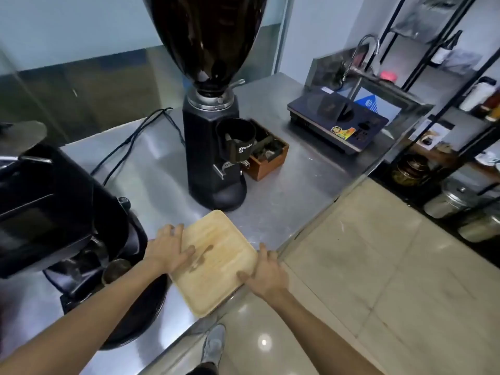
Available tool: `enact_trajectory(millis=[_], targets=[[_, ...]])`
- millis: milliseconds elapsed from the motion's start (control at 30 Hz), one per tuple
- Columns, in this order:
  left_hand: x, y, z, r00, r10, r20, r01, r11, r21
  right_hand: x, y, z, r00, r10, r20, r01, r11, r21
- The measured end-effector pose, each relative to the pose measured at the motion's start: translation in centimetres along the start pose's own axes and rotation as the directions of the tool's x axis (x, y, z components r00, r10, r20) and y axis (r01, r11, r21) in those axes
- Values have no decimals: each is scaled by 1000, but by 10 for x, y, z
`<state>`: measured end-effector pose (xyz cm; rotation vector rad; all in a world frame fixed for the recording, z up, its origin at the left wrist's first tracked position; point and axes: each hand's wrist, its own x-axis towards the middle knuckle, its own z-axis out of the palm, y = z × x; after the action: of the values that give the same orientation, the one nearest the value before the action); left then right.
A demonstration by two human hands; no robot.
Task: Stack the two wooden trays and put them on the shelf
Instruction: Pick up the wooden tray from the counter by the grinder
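Note:
A light wooden tray [213,263] with rounded corners lies at the front edge of the steel counter [284,201], one corner jutting past the edge. Only one tray surface shows; whether a second tray lies beneath it I cannot tell. My left hand [169,251] grips the tray's left rim, thumb on top and fingers along the side. My right hand [265,276] holds the right rim the same way, thumb resting on the wood. The black metal shelf [460,109] stands at the far right, across the tiled floor.
A tall black coffee grinder [213,147] stands just behind the tray, with a brown wooden knock box [270,158] beside it. A black espresso machine [62,207] crowds the left. An induction cooker [341,123] and a sink tap [362,50] sit farther back. Metal pots [454,201] occupy the low shelf.

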<state>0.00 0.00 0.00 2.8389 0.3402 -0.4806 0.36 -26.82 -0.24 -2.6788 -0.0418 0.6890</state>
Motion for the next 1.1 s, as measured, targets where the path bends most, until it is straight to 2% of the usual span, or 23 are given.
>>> enact_trajectory(millis=[167,333,667,800,900,1100], targets=[[16,-3,11,990,-59,126,52,997,58,13,-6,8,996,43,83,-44,999,7],[20,-3,21,993,-67,95,64,997,36,20,-12,11,995,24,95,-33,995,97],[25,-6,27,990,-53,133,63,995,-73,20,-3,3,977,132,168,-177,940,291],[23,-1,25,991,7,131,10,992,-126,11,6,1,960,195,203,-256,906,339],[27,8,17,992,88,94,-76,989,-126,1,15,1,952,209,223,-289,853,436],[41,35,-3,965,252,74,-239,960,-145,-19,29,-7,949,262,175,-313,730,607]])
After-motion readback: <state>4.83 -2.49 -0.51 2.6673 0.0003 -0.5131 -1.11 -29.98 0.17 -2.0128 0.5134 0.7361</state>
